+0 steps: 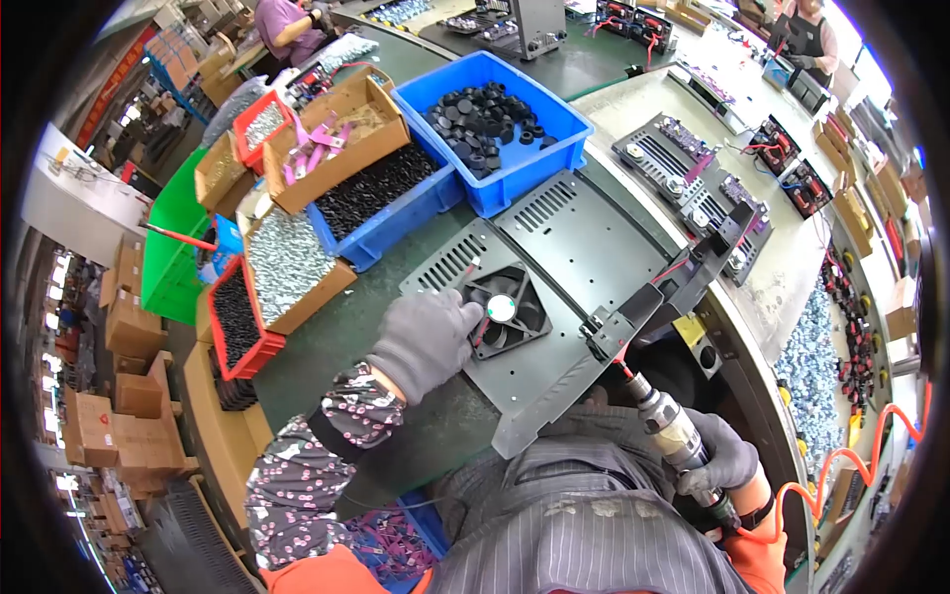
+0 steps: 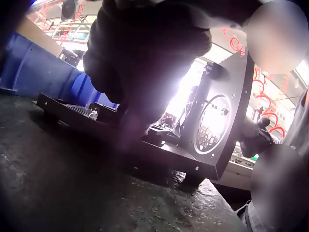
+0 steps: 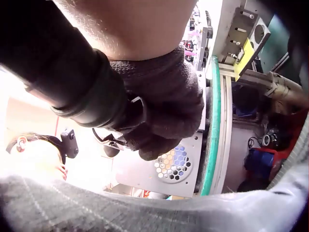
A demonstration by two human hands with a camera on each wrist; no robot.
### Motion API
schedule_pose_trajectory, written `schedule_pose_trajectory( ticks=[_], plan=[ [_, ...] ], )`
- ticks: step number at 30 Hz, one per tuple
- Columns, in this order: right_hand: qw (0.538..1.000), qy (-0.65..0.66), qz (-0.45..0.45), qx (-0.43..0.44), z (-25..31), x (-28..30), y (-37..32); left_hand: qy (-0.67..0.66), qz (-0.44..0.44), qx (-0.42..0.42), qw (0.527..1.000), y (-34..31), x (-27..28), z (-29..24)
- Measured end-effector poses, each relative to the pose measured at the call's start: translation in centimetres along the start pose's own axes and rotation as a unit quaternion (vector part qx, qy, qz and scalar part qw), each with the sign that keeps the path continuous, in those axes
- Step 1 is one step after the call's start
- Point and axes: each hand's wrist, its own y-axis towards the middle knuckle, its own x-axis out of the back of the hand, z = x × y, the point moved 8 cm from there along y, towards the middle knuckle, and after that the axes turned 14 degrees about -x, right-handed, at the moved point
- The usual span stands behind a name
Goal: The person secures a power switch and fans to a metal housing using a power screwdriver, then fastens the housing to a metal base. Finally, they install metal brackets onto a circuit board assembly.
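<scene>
A black fan with a white-and-green hub lies on a dark metal chassis on the bench. My gloved left hand is at the fan's left edge, fingertips pinching its frame; in the left wrist view the same hand is dark, its fingertips down at the chassis. My gloved right hand grips a pneumatic screwdriver, its bit near the chassis's upright end panel. In the right wrist view the right hand has its fingers curled round the tool, behind the round honeycomb grille.
Blue bins of black caps and dark screws stand behind and left of the chassis, beside cardboard boxes of screws and a red tray. Slotted plates lie on the bench at right. A red coiled hose hangs at right.
</scene>
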Motion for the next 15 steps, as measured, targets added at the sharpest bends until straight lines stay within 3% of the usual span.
schedule_pose_trajectory(
  ticks=[2, 4, 6, 7, 9, 10, 12, 13, 14, 15],
  plan=[
    [1.000, -0.025, -0.005, 0.004, -0.2, 0.0, -0.1, 0.029, 0.046, -0.048, 0.997, 0.6, -0.8, -0.6],
    [0.999, -0.034, -0.007, -0.014, -0.1, -0.2, -0.3, 0.029, 0.033, -0.062, 0.997, 0.7, -0.1, -1.1],
    [0.999, -0.038, 0.001, -0.014, 0.8, -0.7, -0.5, -0.095, -0.128, -0.102, 0.982, 0.3, 2.9, -2.0],
    [0.999, -0.030, 0.001, -0.019, 0.9, -0.7, -0.5, -0.104, -0.136, -0.101, 0.980, 0.3, 3.6, -2.5],
    [1.000, -0.012, 0.007, -0.023, 0.9, -0.7, -0.6, -0.368, -0.160, 0.000, 0.916, 0.2, 3.9, -1.9],
    [0.999, -0.022, 0.004, -0.032, 0.5, -0.4, -0.7, -0.376, -0.168, 0.006, 0.911, 0.4, 4.4, -2.0],
    [0.998, -0.036, 0.017, -0.051, 0.1, 0.1, -1.0, -0.508, 0.043, 0.005, 0.860, 1.2, 1.4, -3.9],
    [0.999, -0.040, -0.004, -0.032, 1.3, -0.2, -0.9, -0.478, 0.108, 0.006, 0.872, 1.4, 0.3, -4.9],
    [0.998, -0.049, -0.014, -0.043, 1.2, -0.1, -1.0, -0.485, 0.100, 0.009, 0.868, 1.4, -0.2, -5.0],
    [0.997, -0.050, -0.020, -0.048, 1.4, -0.1, -1.1, -0.555, 0.071, 0.025, 0.829, 1.4, -0.7, -5.1]
  ],
)
